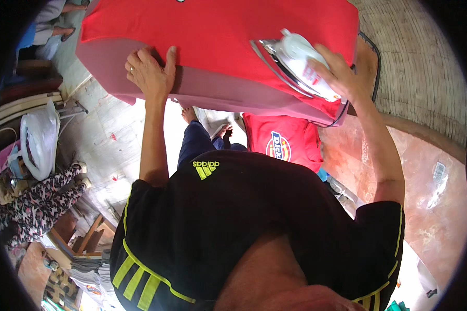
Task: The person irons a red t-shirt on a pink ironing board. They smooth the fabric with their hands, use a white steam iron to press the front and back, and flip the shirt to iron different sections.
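A red garment is spread over the ironing board, whose mauve cover shows along the near edge. My left hand lies on the board at the left, fingers spread, beside the garment's near edge. In my right hand is a white clothes iron, held tilted at the right side of the board. Its metal soleplate is turned up toward the left, so its edge shows. The iron's handle is partly hidden by my fingers.
Below the board's near edge lies a red printed garment. A wooden surface adjoins at the right. To the left stand a plastic-wrapped bundle and another person's patterned trousers. Stacked grey garments sit lower left.
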### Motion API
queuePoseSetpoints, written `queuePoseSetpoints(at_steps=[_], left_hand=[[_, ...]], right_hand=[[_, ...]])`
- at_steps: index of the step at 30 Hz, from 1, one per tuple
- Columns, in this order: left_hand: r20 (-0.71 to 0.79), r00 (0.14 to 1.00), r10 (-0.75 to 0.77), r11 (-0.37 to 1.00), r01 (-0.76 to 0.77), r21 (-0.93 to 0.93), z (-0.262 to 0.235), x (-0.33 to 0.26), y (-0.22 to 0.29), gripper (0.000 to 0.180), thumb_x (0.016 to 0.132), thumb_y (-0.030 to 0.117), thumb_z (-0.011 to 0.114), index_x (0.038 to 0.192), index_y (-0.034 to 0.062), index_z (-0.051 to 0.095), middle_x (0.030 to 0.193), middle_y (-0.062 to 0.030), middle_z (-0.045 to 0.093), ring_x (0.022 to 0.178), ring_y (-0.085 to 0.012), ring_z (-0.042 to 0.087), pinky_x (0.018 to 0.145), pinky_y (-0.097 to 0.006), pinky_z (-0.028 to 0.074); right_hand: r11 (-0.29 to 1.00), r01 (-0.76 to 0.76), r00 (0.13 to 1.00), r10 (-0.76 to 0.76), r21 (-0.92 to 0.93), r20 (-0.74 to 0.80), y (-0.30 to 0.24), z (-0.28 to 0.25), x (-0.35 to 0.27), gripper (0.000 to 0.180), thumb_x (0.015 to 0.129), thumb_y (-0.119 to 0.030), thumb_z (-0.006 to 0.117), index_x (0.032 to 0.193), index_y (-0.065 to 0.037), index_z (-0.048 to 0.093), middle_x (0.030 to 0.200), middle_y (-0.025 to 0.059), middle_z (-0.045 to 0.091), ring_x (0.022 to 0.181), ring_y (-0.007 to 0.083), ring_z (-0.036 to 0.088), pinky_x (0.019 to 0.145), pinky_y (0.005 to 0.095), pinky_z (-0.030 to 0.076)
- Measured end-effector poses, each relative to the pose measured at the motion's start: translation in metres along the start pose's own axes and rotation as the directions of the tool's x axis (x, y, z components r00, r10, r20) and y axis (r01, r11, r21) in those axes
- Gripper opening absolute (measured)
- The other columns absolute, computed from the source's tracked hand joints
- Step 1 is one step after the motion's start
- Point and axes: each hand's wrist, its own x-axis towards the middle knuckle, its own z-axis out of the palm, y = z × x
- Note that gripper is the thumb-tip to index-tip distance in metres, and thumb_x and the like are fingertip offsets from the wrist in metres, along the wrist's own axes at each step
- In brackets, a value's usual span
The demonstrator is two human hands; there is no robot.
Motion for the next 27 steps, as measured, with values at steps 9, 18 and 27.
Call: queuePoseSetpoints(at_steps=[9,18,27], left_hand=[[-0.043,0.999,-0.025,0.975,0.015,-0.221,-0.012,-0.021,-0.009,0.031,0.085,0.041,0.071,0.089,0.0102,0.072,0.102,-0.0085,0.06,0.105,-0.0306,0.05,0.088,-0.048,0.036],[-0.112,0.994,0.015,0.979,-0.037,-0.2,-0.001,-0.004,-0.018,0.033,0.083,0.044,0.07,0.087,0.0111,0.075,0.096,-0.0089,0.065,0.095,-0.0321,0.056,0.081,-0.042,0.043],[-0.113,0.993,0.029,0.999,-0.033,-0.033,0.014,-0.005,-0.018,0.041,0.077,0.05,0.075,0.087,0.0109,0.074,0.099,-0.0062,0.066,0.103,-0.0325,0.054,0.085,-0.05,0.041]], right_hand=[[0.995,0.098,0.951,-0.101,0.025,0.293,-0.051,0.026,0.051,0.034,0.097,-0.036,0.056,0.097,-0.002,0.053,0.076,0.0202,0.062,0.07,0.0374,0.062,0.062,0.0428,0.045],[0.892,0.441,0.806,-0.443,0.099,0.393,-0.1,0.061,0.125,0.041,0.098,-0.038,0.052,0.094,0.002,0.055,0.083,0.0241,0.062,0.074,0.0416,0.062,0.065,0.0486,0.048],[0.986,0.105,0.983,-0.083,-0.133,0.162,0.014,0.011,0.001,0.047,0.098,-0.041,0.05,0.114,0.002,0.054,0.1,0.0228,0.064,0.091,0.0381,0.063,0.079,0.0441,0.049]])
